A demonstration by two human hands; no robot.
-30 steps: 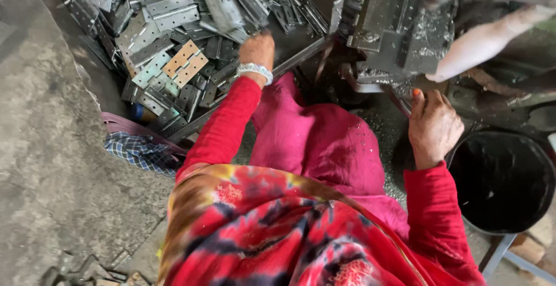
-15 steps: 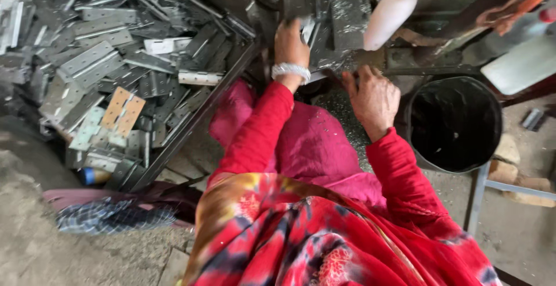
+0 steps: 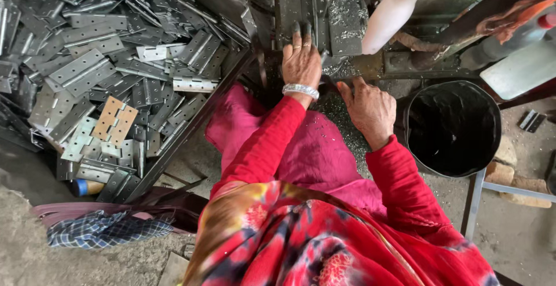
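A large heap of grey metal hinge plates (image 3: 110, 72) fills the upper left, the plates lying flat and crosswise on one another, each pierced with small screw holes; one rust-brown plate (image 3: 116, 118) lies among them near the heap's lower edge. To the right of the heap stands a dark metal machine bed (image 3: 324, 14), its top strewn with bright metal shavings. The left hand (image 3: 301, 60), a pale bangle (image 3: 300, 90) at its wrist, lies palm down on this bed with fingers stretched out and spread; a flat piece may lie beneath them, but the view does not show it clearly. The right hand (image 3: 370, 109) rests just below and to the right, loosely curled, knuckles up, its thumb pointing toward the left wrist; whether it grips anything cannot be told. A round black bucket (image 3: 454, 127) stands close on the right of that hand. A pale cylindrical part (image 3: 394, 11) slants above the bed. A blue checked cloth (image 3: 98, 231) lies crumpled at lower left on the ground.
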